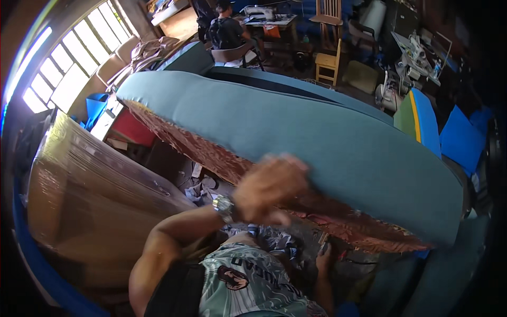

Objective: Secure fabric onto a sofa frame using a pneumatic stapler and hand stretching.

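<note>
At centre, teal upholstery (343, 142) is apparently being smoothed by the left hand (270, 186), its grip too blurred to tell; lower down, an indistinct tool (324, 245) is held in the right hand (325, 260). Tautness seems called for next.

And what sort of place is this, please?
Probably an upholstery workshop. A large teal padded piece has ragged reddish patterned fabric along its lower side, and a sewing machine stands in the background.

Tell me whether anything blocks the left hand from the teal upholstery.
Nothing visible stands between the left hand and the teal upholstery: the blurred hand overlaps its lower edge in view, by the reddish patterned fabric. Contact cannot be told.
</note>
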Tool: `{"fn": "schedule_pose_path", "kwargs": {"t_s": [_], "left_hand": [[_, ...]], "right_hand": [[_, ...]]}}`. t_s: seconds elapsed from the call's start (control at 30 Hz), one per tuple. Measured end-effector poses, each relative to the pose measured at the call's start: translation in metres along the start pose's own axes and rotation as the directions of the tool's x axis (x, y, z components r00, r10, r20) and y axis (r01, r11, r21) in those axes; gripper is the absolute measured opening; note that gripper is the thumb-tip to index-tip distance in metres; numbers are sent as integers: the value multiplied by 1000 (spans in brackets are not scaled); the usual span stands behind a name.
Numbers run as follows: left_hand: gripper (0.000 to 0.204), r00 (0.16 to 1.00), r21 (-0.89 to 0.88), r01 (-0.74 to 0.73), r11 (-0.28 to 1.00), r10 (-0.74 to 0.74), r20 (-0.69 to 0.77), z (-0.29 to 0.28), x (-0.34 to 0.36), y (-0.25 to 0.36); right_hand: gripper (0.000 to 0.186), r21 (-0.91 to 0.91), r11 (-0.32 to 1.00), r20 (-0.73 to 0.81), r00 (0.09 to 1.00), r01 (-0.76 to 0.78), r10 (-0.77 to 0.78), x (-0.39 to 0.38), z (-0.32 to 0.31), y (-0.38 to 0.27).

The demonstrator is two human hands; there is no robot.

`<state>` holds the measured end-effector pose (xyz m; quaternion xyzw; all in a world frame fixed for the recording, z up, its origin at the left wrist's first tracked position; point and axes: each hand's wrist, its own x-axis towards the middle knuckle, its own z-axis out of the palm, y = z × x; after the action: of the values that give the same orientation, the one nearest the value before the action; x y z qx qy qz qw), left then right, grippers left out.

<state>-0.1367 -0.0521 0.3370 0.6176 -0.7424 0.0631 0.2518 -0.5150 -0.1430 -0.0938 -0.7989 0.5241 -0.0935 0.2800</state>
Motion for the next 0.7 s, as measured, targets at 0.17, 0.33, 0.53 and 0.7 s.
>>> {"fn": "schedule_pose_path", "kwargs": {"t_s": [0.17,0.33,0.53,0.7], "left_hand": [[86,935,-197,-334,922,351,59,-37,7,-10],[90,990,313,77,947,-110,90,-98,-24,-122],[57,884,402,461,791,-372,-281,-180,-138,-273],[54,686,477,710,518,-662,-302,-232,-178,-346]], "right_hand": [[26,320,906,-45,960,277,-277,13,-67,-146],[17,152,865,-309,854,479,-419,-7,-157,-281],[20,106,875,-591,738,472,-326,-11,-215,-344],[27,705,666,-353,935,243,34,-15,-216,-355]]}}
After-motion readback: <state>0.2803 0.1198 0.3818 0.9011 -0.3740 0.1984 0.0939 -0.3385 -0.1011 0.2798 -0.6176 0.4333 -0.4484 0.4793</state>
